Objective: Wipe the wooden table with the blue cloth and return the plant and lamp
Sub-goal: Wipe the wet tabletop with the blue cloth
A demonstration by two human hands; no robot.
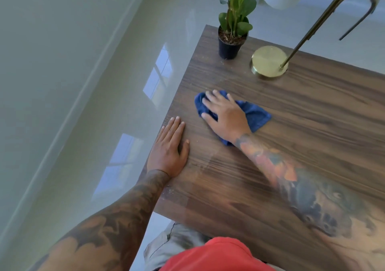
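Observation:
The wooden table (312,146) fills the right half of the head view. On it lies the crumpled blue cloth (256,114), and my right hand (225,116) presses flat on top of it with fingers spread. At the table's left edge my left hand (168,148) rests palm down on the bare wood, fingers straight. The plant (233,25), green leaves in a small black pot, stands at the far left corner. The lamp (268,61), with a round brass base, a slanted brass stem and a white shade at the top of the view, stands just right of the plant.
Pale dust specks show on the wood around the plant and near the left edge. A glossy grey tiled floor (104,114) lies left of and beyond the table, with a wall and skirting at far left. My red shirt and grey shorts are at the bottom.

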